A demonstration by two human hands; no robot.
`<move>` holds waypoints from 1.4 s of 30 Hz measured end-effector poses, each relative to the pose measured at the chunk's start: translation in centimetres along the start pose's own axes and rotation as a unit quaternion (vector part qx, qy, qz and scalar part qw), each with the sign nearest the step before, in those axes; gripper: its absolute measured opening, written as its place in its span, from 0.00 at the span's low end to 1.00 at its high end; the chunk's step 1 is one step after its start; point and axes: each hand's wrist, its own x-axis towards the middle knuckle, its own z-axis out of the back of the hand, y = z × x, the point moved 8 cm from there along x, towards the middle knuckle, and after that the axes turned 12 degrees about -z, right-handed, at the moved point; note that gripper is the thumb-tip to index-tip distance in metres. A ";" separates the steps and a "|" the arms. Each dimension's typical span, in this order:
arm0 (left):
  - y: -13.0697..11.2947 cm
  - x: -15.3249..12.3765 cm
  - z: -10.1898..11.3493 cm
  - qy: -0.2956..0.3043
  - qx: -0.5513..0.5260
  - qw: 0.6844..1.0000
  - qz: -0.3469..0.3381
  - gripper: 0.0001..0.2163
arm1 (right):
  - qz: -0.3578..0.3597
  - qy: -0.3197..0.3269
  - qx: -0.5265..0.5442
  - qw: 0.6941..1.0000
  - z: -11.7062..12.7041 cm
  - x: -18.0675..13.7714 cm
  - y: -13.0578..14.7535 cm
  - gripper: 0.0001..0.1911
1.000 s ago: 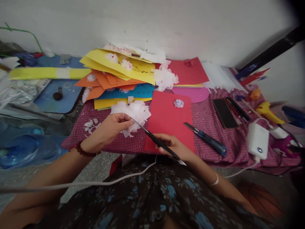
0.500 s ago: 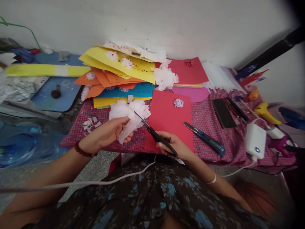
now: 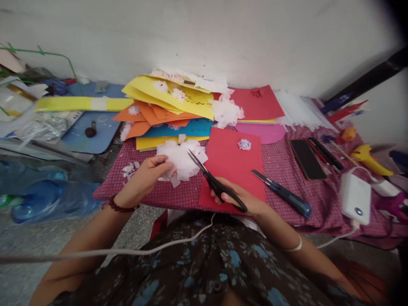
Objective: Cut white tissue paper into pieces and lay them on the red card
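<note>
My left hand (image 3: 145,177) is closed on a bunch of white tissue paper (image 3: 181,158) above the front of the checked red cloth (image 3: 178,193). My right hand (image 3: 239,197) grips black-handled scissors (image 3: 213,180); their blades are parted and point up-left into the tissue's right edge. A red card sheet (image 3: 234,163) lies under the right hand, with a small white paper flower (image 3: 244,144) near its top.
A blue utility knife (image 3: 282,194) lies right of the red sheet. A phone (image 3: 306,153), pens, a white power bank (image 3: 356,197) and a yellow glue gun (image 3: 369,155) sit further right. Stacked coloured card (image 3: 165,102) lies behind. White paper scraps (image 3: 130,168) lie left.
The scissors went from closed on the tissue to parted blades at its right edge. My left hand lowered, then brought the tissue back up. The camera view shifted a little.
</note>
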 end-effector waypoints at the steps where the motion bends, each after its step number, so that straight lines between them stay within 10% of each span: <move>1: 0.0 0.1 0.1 -0.009 -0.007 1.000 0.004 0.07 | -0.001 0.007 -0.010 1.000 0.0 -0.1 0.1 0.35; 18: 0.2 0.7 -2.7 0.062 0.034 0.997 0.008 0.09 | -0.035 0.005 -0.041 0.999 -0.4 1.0 0.3 0.40; 28: -2.0 2.5 -0.8 -0.110 -0.146 0.982 -0.053 0.03 | -0.043 -0.016 0.068 0.997 0.4 0.8 -1.2 0.42; 42: 0.3 -0.3 -4.0 -0.043 -0.093 0.994 0.023 0.07 | -0.004 -0.020 -0.006 1.000 0.0 -3.5 -1.1 0.42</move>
